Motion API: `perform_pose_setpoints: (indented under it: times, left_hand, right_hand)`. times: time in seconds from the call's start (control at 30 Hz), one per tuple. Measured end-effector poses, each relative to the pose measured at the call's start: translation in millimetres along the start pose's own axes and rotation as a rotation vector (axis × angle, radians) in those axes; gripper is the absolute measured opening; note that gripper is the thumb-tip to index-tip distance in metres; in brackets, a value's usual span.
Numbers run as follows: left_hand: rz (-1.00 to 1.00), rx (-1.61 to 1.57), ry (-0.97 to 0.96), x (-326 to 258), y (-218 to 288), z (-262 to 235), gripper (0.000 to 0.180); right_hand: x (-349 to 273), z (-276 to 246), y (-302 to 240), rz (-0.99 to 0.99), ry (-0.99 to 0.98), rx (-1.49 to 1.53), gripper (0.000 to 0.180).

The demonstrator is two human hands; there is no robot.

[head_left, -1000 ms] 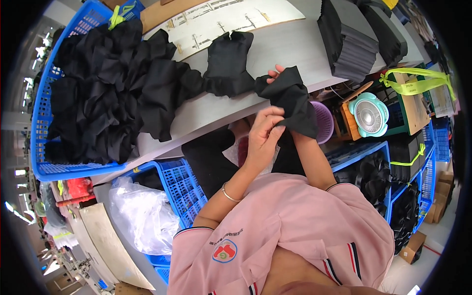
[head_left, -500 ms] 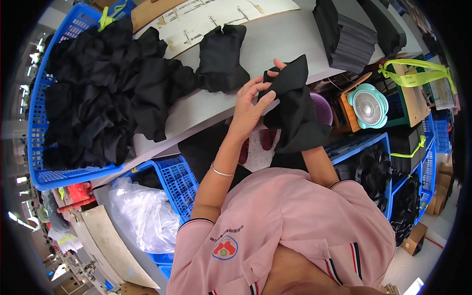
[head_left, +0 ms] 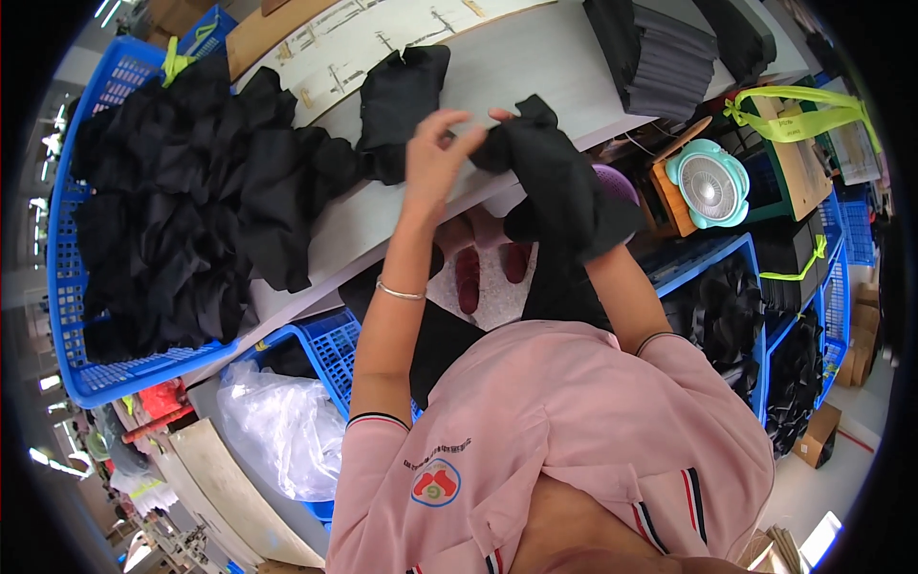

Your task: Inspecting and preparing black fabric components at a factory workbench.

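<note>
A black fabric piece (head_left: 559, 187) is raised over the front edge of the white worktable (head_left: 535, 67). It is draped over my right hand, whose fingertips (head_left: 499, 115) just show at the cloth's top. My left hand (head_left: 435, 153) is lifted next to it with the fingers spread, touching or almost touching the cloth's upper left corner. Another black fabric piece (head_left: 400, 96) lies flat on the table to the left.
A blue crate (head_left: 67, 287) heaped with black cloth fills the left. Stacks of folded dark fabric (head_left: 660, 53) sit at the table's far right. Below are a small teal fan (head_left: 710, 187), blue bins (head_left: 335, 349), a clear plastic bag (head_left: 277, 435) and red shoes (head_left: 469, 277).
Both hands have lifted the black piece higher. My left hand has let go of its grip and spread its fingers, while the cloth now hangs over my right hand.
</note>
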State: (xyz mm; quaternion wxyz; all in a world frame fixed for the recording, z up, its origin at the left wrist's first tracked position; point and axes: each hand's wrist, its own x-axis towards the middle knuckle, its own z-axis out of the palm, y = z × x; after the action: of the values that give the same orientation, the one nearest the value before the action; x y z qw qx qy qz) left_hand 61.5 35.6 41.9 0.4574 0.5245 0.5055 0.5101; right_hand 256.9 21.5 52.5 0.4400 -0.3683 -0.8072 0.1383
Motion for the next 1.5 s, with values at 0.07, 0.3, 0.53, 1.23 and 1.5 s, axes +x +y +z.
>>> perform_pose_setpoints:
  times: [0.07, 0.3, 0.53, 1.23, 1.5]
  left_hand:
    - [-0.109, -0.154, 0.207, 13, -5, -20, 0.055]
    - [0.403, 0.422, 0.167, -44, 35, -10, 0.035]
    - [-0.099, -0.419, -0.056, -74, 41, 39, 0.018]
    - [0.111, -0.086, 0.216, -54, 39, -6, 0.025]
    - [0.234, -0.008, 0.136, -101, 67, 12, 0.011]
  right_hand:
    - [21, 8, 31, -0.065, -0.003, -0.047, 0.019]
    - [35, 27, 59, -0.09, 0.162, 0.413, 0.026]
    - [28, 32, 44, 0.149, 0.143, 0.224, 0.021]
    - [-96, -21, -63, 0.921, 0.267, 0.89, 0.05]
    - [-44, -7, -80, 0.705, 0.025, 0.505, 0.026]
